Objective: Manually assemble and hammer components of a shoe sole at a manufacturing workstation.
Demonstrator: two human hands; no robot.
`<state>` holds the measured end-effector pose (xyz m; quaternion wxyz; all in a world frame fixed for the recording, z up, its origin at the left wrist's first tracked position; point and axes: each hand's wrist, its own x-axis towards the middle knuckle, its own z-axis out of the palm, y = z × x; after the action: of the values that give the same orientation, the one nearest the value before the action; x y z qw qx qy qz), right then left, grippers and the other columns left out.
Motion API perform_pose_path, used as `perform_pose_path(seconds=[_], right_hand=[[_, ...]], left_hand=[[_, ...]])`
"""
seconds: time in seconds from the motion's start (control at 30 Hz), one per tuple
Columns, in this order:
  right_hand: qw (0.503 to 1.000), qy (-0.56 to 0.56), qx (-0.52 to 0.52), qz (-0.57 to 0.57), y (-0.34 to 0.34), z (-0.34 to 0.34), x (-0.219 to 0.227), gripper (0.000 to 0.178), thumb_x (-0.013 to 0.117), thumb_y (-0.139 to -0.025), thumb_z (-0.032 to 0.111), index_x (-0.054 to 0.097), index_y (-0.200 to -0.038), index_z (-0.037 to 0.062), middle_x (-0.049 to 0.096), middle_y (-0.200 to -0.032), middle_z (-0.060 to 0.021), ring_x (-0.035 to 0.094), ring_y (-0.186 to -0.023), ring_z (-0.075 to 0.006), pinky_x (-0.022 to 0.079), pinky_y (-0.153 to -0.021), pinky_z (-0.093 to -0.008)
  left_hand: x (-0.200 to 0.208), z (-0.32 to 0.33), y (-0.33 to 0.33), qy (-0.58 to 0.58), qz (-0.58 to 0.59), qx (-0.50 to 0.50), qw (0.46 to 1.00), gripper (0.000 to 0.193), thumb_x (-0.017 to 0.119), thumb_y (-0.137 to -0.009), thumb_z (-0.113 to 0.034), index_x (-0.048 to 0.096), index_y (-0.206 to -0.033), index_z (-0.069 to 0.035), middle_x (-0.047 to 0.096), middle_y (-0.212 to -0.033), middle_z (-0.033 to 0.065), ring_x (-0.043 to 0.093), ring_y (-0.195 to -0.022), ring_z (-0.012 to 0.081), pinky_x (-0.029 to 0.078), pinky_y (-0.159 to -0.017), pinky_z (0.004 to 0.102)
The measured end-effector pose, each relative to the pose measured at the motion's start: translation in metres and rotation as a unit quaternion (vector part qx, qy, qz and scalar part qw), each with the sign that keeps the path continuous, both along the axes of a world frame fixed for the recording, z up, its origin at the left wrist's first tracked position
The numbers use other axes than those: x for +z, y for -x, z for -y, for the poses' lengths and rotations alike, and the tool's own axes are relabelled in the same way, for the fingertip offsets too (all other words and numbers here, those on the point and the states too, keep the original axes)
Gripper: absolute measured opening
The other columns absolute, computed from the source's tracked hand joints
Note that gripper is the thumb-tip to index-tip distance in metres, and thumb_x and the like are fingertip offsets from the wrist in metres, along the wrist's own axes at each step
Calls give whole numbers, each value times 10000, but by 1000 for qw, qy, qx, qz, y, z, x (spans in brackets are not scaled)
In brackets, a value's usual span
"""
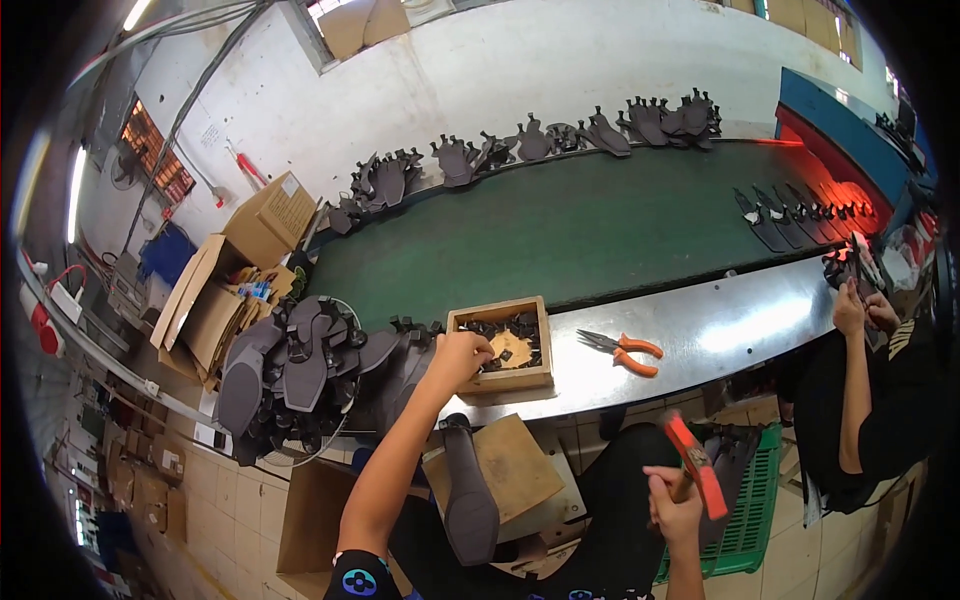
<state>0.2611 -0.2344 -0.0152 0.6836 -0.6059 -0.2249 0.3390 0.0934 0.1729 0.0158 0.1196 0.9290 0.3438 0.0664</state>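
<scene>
My left hand (462,358) reaches over the near left side of a wooden box (548,372). Its fingers are curled among small black parts (524,325); the fingertips are partly hidden, so any piece between them cannot be made out. In my right hand (676,505), raised over my right leg, is a hammer (694,462) with a red head, gripped by its handle. A dark grey shoe sole (472,500) leans lengthwise against a wooden block (518,478) between my legs. Needle-nose pliers (628,355) with orange handles lie on the metal bench, right of the box.
A pile of dark grey soles (305,365) stands at left beside cardboard boxes (268,220). More soles (535,138) line the far edge of a green conveyor belt (560,220). Glowing red light marks a blue machine (850,140). A co-worker's hands (852,310) are at right, above a green crate (755,520).
</scene>
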Motion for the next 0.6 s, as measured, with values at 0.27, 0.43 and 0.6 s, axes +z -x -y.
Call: perform_pose_path(seconds=[0.27, 0.43, 0.6], right_hand=[[986, -122, 67, 90, 5, -77, 23, 161, 618, -987, 104, 674, -1109, 16, 565, -658, -11, 482, -477, -59, 339, -415, -205], [982, -143, 92, 78, 19, -84, 52, 181, 633, -986, 123, 674, -1135, 29, 685, -786, -50, 475, -483, -36, 350, -414, -196], [969, -197, 134, 59, 32, -95, 98, 187, 671, -958, 105, 664, -1120, 10, 739, -1027, -127, 479, -501, -24, 393, -436, -178]], left_hand=[[15, 12, -16, -3, -43, -58, 997, 144, 744, -802, -153, 759, -905, -53, 723, -875, 135, 688, -858, 325, 530, -775, 428], [35, 34, -2, -50, 190, -35, 980, 103, 743, -817, -111, 753, -874, -25, 699, -804, 131, 682, -757, 283, 522, -693, 379], [114, 167, 29, 9, 461, 59, 886, 79, 753, -865, -21, 707, -848, 41, 640, -745, 53, 559, -668, 91, 425, -610, 241]])
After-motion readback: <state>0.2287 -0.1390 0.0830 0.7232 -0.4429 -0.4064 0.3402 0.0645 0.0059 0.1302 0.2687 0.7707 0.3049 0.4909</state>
